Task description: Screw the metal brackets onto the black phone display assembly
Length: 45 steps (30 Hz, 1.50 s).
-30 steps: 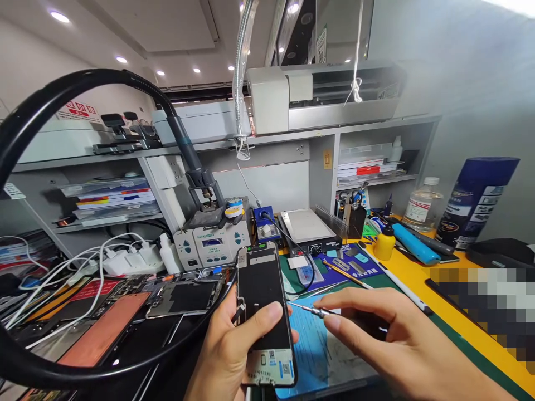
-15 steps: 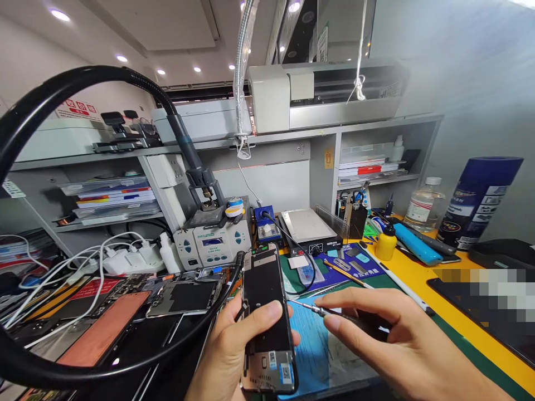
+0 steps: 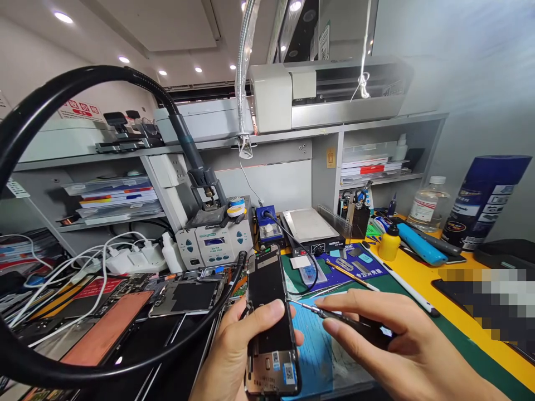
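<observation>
My left hand (image 3: 246, 348) is closed around a phone screen assembly (image 3: 270, 289), its thumb pressed on the black back and fingertips showing at the right edge. The assembly stands tilted up, with metal plates at both ends and small blue-and-white stickers near the bottom. In my right hand (image 3: 401, 328) lies a slim screwdriver (image 3: 340, 316) with a dark handle and metal shaft, pinched between thumb and fingers. Its tip meets the right edge of the screen assembly; whether it sits in a screw I cannot tell. Beneath is a blue mat (image 3: 311, 351).
A thick black hose (image 3: 83, 83) loops across the left side. Behind stand a rework station (image 3: 215, 245) and a flat heating plate (image 3: 311, 223). Phone parts (image 3: 184, 295) crowd the left. To the right are a yellow bottle (image 3: 389, 243), a blue tool (image 3: 420, 243) and a spray can (image 3: 480, 203).
The view has shifted slightly, so most things sit a little farther right. Both hands keep their grips, and the screwdriver tip stays at the screen assembly's right edge.
</observation>
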Each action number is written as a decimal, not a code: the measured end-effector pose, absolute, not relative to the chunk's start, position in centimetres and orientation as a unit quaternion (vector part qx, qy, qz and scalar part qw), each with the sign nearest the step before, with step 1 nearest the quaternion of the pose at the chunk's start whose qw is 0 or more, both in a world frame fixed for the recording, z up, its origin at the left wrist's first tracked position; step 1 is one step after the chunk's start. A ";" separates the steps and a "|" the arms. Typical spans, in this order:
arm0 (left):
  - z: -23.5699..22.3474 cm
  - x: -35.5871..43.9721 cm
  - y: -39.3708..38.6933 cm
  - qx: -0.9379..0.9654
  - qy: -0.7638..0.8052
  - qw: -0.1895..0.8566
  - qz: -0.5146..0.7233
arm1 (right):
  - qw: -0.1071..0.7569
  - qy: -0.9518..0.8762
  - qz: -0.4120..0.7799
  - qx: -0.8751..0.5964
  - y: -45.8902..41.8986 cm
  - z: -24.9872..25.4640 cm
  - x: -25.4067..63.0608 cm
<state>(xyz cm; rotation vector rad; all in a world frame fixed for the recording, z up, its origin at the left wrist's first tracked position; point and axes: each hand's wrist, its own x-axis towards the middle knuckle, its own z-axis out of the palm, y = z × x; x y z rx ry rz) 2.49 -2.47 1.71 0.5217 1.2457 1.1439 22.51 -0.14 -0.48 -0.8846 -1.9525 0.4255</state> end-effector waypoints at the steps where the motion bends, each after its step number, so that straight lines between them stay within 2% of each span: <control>1: 1.7 2.5 -2.5 0.229 0.548 0.632 0.498 | 0.461 -0.794 0.173 -0.358 -0.2 -0.5 22.5; 24: 1.4 2.5 -2.6 0.233 0.540 0.633 0.504 | 0.463 -0.801 0.165 -0.342 0.0 -0.3 22.5; 35: 1.2 2.8 -2.7 0.254 0.536 0.598 0.539 | 0.446 -0.803 0.186 -0.349 -0.3 0.3 22.7; 39: 1.5 3.2 -3.1 0.301 0.497 0.570 0.581 | 0.424 -0.813 0.175 -0.358 -0.1 0.6 23.1; 45: 1.2 2.9 -3.0 0.414 0.502 0.523 0.550 | 0.363 -0.823 0.147 -0.411 0.1 -0.1 24.0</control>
